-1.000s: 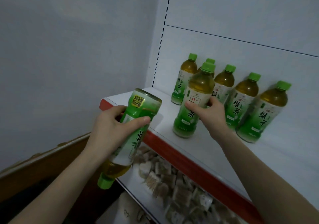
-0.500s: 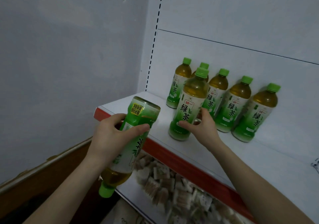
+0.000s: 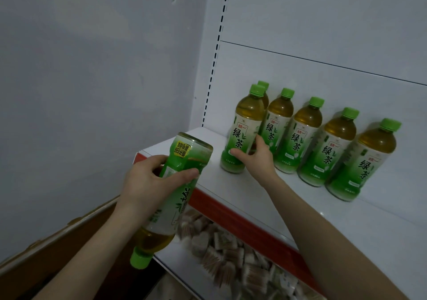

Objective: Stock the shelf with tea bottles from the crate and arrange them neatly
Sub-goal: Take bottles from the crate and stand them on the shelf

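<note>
— Where are the tea bottles?
— One front bottle [image 3: 242, 135] stands upright on the white shelf [image 3: 265, 191], right hand [image 3: 255, 159] curled around its base. Five more [image 3: 307, 140] line the back.
— The other hand?
— The left hand [image 3: 150, 182] grips an upside-down bottle [image 3: 175, 195], fingers wrapped tight, off the shelf's corner.

Six bottles [image 3: 309, 138] stand on the shelf [image 3: 277, 198] against its back panel [image 3: 323, 45]; packets [image 3: 231, 253] lie on the shelf below.
</note>
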A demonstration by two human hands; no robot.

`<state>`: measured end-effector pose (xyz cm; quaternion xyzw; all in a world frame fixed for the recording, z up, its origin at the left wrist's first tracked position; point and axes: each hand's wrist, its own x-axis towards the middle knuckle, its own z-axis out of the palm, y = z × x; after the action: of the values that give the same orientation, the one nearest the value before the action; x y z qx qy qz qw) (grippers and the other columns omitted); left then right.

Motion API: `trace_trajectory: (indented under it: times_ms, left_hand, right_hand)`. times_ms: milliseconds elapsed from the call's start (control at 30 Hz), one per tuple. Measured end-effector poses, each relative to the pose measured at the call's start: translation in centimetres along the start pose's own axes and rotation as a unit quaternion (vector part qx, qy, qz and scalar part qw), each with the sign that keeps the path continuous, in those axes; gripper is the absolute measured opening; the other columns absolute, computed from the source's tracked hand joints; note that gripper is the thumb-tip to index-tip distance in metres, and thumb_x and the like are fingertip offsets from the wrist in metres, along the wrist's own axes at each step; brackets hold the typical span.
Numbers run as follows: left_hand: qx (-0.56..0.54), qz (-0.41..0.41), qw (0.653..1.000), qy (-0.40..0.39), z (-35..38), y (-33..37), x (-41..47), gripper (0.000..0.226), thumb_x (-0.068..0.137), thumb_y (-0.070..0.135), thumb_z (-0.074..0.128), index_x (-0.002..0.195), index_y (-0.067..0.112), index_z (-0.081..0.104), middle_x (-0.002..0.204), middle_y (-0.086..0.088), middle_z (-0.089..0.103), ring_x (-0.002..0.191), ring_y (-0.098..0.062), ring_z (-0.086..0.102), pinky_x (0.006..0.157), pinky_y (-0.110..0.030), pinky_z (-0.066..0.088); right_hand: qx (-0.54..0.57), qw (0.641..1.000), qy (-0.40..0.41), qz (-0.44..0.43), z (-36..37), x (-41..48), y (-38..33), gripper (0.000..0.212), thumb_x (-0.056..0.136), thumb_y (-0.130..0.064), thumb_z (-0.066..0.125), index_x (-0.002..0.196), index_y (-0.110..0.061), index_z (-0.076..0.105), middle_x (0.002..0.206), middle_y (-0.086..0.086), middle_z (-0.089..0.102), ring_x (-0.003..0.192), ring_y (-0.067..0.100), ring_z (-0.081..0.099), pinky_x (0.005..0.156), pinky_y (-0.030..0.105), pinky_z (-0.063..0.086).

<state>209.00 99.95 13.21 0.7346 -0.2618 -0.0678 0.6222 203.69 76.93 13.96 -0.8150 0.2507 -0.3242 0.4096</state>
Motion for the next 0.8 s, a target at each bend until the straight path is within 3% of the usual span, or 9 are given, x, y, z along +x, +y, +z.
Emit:
trace_trajectory:
  times_ms: [133,300,367,467,633,733,800]
  left_hand:
    - [0.002,-0.005,1.0,0.004,-0.1,-0.1,0.8,0.032,0.046,0.053,0.072,0.069,0.031,0.065,0.067,0.008,0.07,0.073,-0.016,0.066,0.067,-0.038,0.055]
    - [-0.001,-0.009,1.0,0.013,-0.4,-0.5,1.5,0.039,0.041,0.058,0.071,0.069,0.031,0.067,0.069,0.013,0.071,0.071,-0.015,0.067,0.067,-0.04,0.057]
    - [0.004,-0.008,1.0,0.014,-0.5,-0.5,1.6,0.036,0.045,0.056,0.071,0.069,0.03,0.067,0.071,0.017,0.069,0.07,-0.015,0.067,0.066,-0.038,0.056]
    - [0.009,-0.012,1.0,0.021,-0.6,-0.7,1.7,0.032,0.047,0.053,0.07,0.069,0.03,0.067,0.067,0.01,0.07,0.07,-0.014,0.066,0.065,-0.037,0.056]
    - [0.001,-0.014,1.0,0.02,-0.7,-0.5,1.8,0.04,0.047,0.057,0.08,0.071,0.028,0.068,0.071,0.016,0.071,0.068,-0.013,0.067,0.066,-0.039,0.057]
    - [0.003,-0.01,1.0,0.019,-0.8,0.0,1.6,0.032,0.055,0.047,0.078,0.075,0.025,0.068,0.069,0.009,0.071,0.069,-0.014,0.067,0.068,-0.04,0.057]
    - [0.003,-0.007,1.0,0.021,-0.8,0.3,1.4,0.025,0.059,0.041,0.079,0.076,0.025,0.068,0.071,0.014,0.07,0.068,-0.012,0.067,0.066,-0.037,0.057]
  right_hand:
    - [0.006,1.0,0.0,0.011,0.7,1.9,0.4,0.063,0.077,-0.016,0.072,0.131,-0.01,0.042,0.132,0.007,0.054,0.121,0.023,0.051,0.095,0.03,0.042]
    - [-0.002,1.0,0.003,0.019,1.2,3.7,1.1,0.064,0.077,-0.016,0.071,0.132,-0.01,0.04,0.135,0.009,0.051,0.125,0.025,0.048,0.103,0.04,0.041]
    - [-0.003,1.0,0.007,0.022,1.4,4.2,1.3,0.062,0.078,-0.015,0.07,0.132,-0.009,0.04,0.136,0.009,0.051,0.126,0.025,0.047,0.104,0.04,0.04]
    - [-0.005,1.0,0.021,0.023,1.7,4.8,1.6,0.061,0.078,-0.014,0.07,0.131,-0.007,0.04,0.135,0.011,0.051,0.126,0.026,0.047,0.104,0.041,0.039]
    - [-0.012,0.999,0.028,0.039,1.6,5.6,2.1,0.064,0.076,-0.016,0.072,0.13,-0.004,0.04,0.136,0.013,0.051,0.126,0.028,0.047,0.103,0.042,0.04]
    - [-0.032,0.998,0.029,0.045,1.2,6.1,2.3,0.066,0.073,-0.018,0.074,0.128,-0.002,0.041,0.134,0.014,0.052,0.124,0.029,0.049,0.101,0.041,0.041]
    - [-0.04,0.997,0.033,0.052,1.4,6.2,2.2,0.064,0.074,-0.018,0.074,0.127,-0.001,0.042,0.134,0.015,0.052,0.124,0.03,0.049,0.101,0.042,0.041]
